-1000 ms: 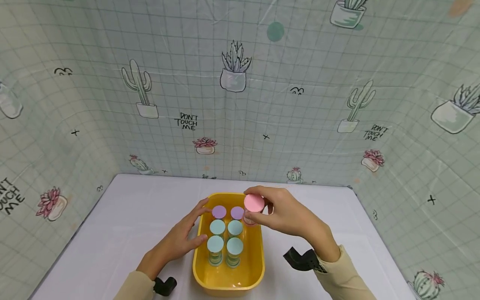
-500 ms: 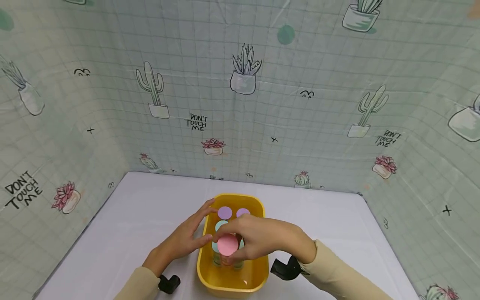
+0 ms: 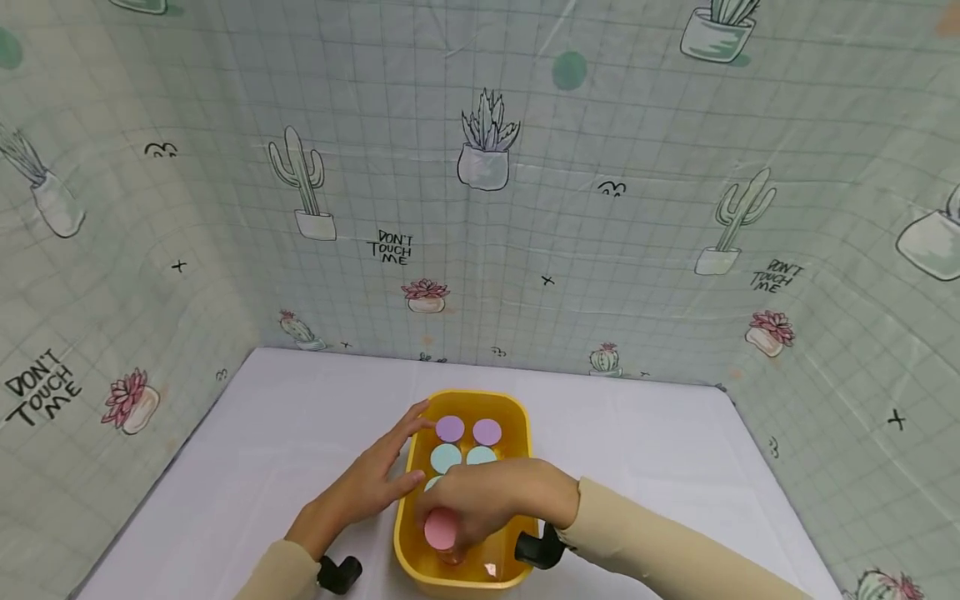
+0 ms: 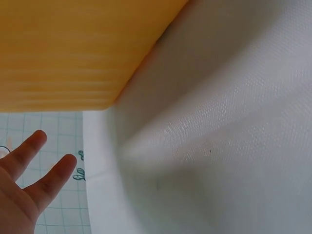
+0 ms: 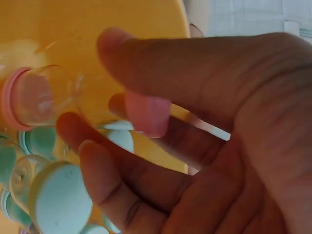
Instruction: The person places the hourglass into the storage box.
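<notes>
In the head view, my right hand (image 3: 491, 498) reaches into the near end of a yellow plastic basin (image 3: 530, 425). Its thumb and fingers grip a pink-capped sand timer (image 3: 441, 530). The right wrist view shows the timer's pink end cap (image 5: 9, 100) and clear bulb, with the thumb (image 5: 161, 66) over its other cap. Behind it stand light-blue-capped timers (image 3: 446, 458), partly covered by the right hand, and two purple-capped timers (image 3: 450, 428). My left hand (image 3: 367, 483) lies along the basin's left rim with spread, relaxed fingers; some fingers (image 4: 52, 184) show beside the basin wall (image 4: 58, 58).
The basin rests on a white-covered table (image 3: 622, 433). A curtain (image 3: 480, 233) printed with cacti rises behind and at both sides. Black wrist-camera mounts (image 3: 540, 548) stick out from both wrists, the right one over the basin's right rim.
My right hand has carried the pink-capped sand timer from the basin's far right corner toward its near left part and lowered it inside. The left hand has stayed at the left rim.
</notes>
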The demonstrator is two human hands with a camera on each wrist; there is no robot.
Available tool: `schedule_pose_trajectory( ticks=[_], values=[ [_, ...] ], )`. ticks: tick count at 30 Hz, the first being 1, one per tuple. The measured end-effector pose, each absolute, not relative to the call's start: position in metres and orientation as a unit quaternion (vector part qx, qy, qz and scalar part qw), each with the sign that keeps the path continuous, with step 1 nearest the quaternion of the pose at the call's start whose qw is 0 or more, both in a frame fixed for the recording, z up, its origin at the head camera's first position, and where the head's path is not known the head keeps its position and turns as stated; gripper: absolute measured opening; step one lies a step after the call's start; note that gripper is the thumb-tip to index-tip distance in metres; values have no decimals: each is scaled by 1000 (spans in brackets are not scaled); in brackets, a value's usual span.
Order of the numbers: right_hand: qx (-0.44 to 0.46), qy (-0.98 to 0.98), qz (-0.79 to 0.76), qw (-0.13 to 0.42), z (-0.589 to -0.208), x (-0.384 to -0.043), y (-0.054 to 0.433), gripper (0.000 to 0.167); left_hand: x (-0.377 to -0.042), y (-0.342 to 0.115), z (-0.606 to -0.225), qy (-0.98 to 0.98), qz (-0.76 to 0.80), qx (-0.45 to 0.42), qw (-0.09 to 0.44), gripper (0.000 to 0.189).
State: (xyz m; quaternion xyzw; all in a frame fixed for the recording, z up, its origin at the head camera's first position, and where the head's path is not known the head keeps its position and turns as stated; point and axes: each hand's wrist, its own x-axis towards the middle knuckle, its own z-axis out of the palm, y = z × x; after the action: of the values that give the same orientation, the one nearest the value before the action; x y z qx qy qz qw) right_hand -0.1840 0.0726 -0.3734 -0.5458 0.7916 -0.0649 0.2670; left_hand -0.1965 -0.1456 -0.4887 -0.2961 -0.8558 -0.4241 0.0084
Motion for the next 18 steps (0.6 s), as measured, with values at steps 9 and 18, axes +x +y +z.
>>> schedule_pose_trajectory(
  ticks=[9, 18],
  values=[
    [-540, 796, -6, 273, -388, -180, 58, 37, -195, -146, -490, -856, -424, -296, 11, 57],
    [-528, 805, -8, 269, -394, -181, 54, 38, -196, -147, -488, -855, -433, -287, -2, 56]
  ],
)
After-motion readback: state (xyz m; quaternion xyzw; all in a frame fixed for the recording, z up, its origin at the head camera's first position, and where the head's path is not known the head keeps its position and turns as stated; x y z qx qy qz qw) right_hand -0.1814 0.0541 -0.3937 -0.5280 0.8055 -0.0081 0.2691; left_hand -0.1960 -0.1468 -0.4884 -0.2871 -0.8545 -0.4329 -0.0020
